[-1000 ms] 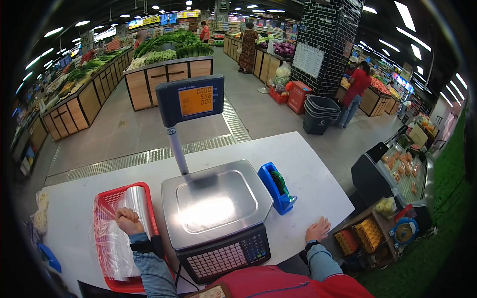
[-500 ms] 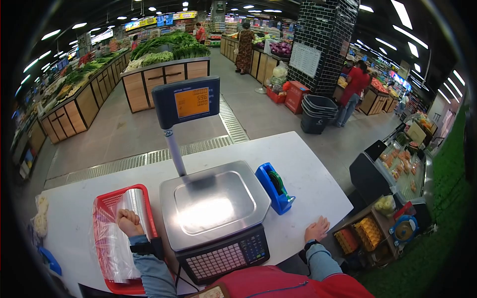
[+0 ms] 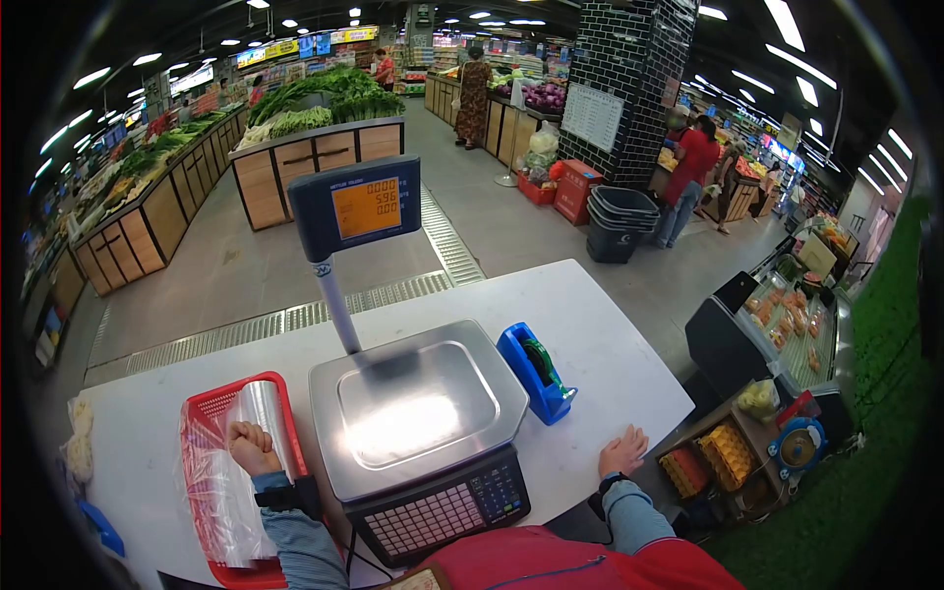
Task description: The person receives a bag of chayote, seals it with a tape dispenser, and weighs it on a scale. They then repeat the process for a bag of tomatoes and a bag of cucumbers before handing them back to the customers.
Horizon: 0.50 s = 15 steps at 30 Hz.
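My left hand (image 3: 254, 447) is curled into a fist and rests over the red plastic basket (image 3: 272, 380), with nothing visible in its fingers. Beneath and beside it are a roll of clear plastic bags (image 3: 264, 408) and loose film spilling over the basket's left side. My right hand (image 3: 623, 450) lies flat on the white table (image 3: 629, 364) near its right edge, fingers stretched out and holding nothing. Between the hands stands a weighing scale (image 3: 418, 408) with a bare metal plate, a keypad and a lit orange display (image 3: 368, 207) on a post. A blue tape dispenser (image 3: 537, 374) sits right of the plate.
Beyond the table are vegetable stands (image 3: 320, 162) and stacked dark baskets (image 3: 621, 224) by a tiled pillar (image 3: 624, 79). A person in red (image 3: 696, 167) stands right of them. At right are a display case (image 3: 787, 320) and a shelf with egg trays (image 3: 726, 462).
The view has shifted slightly, so the scene sits a little further left. Both hands keep their poses. Near the right-hand fruit stand, more people have come into view beside the person in red.
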{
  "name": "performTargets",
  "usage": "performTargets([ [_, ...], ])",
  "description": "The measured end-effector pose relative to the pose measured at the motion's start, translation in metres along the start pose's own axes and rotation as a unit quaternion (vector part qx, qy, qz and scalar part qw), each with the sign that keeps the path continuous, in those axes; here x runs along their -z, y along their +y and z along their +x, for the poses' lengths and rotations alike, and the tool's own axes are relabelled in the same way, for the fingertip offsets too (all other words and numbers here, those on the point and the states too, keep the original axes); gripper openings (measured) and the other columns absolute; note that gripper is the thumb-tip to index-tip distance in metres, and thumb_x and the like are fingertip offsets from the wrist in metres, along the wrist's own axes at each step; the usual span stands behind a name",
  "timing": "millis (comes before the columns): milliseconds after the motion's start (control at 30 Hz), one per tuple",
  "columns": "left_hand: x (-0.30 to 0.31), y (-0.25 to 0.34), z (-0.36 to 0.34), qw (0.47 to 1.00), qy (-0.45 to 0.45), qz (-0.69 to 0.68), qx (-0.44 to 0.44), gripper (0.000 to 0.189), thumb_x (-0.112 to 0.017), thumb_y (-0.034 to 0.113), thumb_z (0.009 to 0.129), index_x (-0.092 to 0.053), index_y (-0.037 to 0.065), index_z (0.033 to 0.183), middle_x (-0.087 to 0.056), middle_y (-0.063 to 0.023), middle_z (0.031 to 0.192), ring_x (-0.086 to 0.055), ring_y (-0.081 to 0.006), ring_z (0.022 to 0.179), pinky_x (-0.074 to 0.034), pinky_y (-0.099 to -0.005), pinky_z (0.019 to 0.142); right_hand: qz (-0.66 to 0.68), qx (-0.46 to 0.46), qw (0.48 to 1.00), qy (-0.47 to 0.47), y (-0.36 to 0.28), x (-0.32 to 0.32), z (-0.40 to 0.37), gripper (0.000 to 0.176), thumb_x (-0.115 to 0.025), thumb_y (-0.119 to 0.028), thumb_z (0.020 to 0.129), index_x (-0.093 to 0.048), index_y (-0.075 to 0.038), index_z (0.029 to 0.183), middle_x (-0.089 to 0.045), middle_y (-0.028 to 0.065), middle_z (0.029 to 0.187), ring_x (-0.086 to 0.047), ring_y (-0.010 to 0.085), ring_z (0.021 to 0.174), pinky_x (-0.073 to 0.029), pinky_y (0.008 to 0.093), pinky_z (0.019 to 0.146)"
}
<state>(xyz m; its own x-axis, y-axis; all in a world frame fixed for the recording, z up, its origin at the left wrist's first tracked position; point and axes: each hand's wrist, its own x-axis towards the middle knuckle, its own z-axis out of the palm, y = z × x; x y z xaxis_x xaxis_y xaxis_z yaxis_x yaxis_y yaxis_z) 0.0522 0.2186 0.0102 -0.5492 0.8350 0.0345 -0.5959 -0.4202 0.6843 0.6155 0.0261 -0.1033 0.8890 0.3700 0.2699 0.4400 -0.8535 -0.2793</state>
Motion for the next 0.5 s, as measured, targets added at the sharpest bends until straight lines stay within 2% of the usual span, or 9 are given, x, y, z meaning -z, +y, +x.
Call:
performTargets([
  [500, 0.005, -0.002, 0.002, 0.999, -0.030, -0.012, 0.008, 0.025, -0.034, 0.000, 0.083, -0.039, 0.010, 0.061, -0.026, 0.0022, 0.046, -0.018, -0.0054, 0.035, -0.013, -0.0216, 0.031, 0.003, -0.009, 1.000, -0.024, -0.005, 0.011, -0.001, 0.046, -0.045, -0.017, 0.082, -0.039, -0.012, 0.128, -0.030, 0.0086, 0.137, -0.020, 0.0294, 0.130, -0.030, 0.0576, 0.093],
])
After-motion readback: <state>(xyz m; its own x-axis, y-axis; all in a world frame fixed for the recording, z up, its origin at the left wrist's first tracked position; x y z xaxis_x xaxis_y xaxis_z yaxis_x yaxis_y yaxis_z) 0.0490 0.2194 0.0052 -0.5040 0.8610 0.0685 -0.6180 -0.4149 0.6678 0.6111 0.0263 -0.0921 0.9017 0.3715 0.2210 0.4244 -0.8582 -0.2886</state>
